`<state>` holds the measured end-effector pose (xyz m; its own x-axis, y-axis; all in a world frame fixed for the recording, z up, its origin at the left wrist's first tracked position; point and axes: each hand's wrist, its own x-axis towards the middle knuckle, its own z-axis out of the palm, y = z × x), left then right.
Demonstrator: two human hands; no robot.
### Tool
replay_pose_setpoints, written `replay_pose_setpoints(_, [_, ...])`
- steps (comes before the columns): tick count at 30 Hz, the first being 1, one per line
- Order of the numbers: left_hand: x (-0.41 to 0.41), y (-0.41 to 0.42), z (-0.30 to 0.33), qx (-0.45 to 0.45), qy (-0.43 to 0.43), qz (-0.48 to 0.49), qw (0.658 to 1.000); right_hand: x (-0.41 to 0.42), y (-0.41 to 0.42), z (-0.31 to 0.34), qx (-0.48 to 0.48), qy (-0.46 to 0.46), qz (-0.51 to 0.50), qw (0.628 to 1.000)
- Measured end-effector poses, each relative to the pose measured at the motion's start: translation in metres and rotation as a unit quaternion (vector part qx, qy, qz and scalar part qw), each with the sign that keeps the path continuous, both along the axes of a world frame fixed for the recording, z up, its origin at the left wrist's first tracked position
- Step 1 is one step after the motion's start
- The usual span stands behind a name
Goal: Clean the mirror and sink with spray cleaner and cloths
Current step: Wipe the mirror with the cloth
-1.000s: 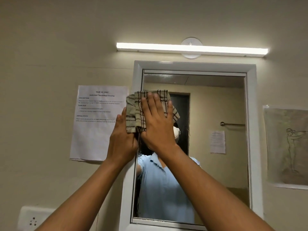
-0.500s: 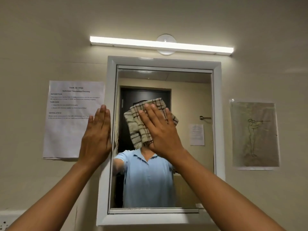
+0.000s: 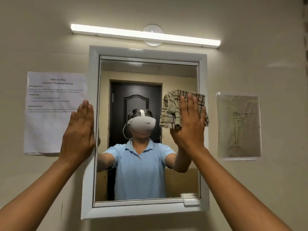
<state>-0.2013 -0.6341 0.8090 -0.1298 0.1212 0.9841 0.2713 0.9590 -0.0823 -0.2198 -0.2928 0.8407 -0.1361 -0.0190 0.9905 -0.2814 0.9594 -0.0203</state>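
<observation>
A white-framed rectangular wall mirror (image 3: 203,147) hangs under a long lit tube lamp (image 3: 145,35). The right hand (image 3: 189,127) lies flat with straight fingers, pressing a crumpled beige cloth with dark checked stripes (image 3: 173,109) against the glass at the mirror's right edge, about mid-height. The left hand (image 3: 80,134) rests open and flat on the mirror's left frame, bracing it. A printed white paper sheet (image 3: 50,114) is taped to the wall left of the mirror; a line drawing in a clear sleeve (image 3: 239,125) hangs to its right. No sink or spray bottle shows. Likely risks – the bunched cloth may overrun onto the frame, leaving streaks, or slip from under the flat palm – and drip marks low on the glass near the left frame could be missed
</observation>
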Motion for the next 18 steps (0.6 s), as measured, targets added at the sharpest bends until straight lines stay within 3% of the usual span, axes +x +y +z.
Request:
replay_pose_setpoints(9, [0.001,-0.002,-0.013,-0.015,-0.006,0.005,1.0,0.007,-0.025,-0.087,-0.046,-0.042,0.015,0.998])
replay_pose_setpoints(18, [-0.003,-0.003,-0.021,-0.015,-0.006,-0.006,1.0,0.008,-0.089,-0.035,0.001,-0.031,0.027,0.999])
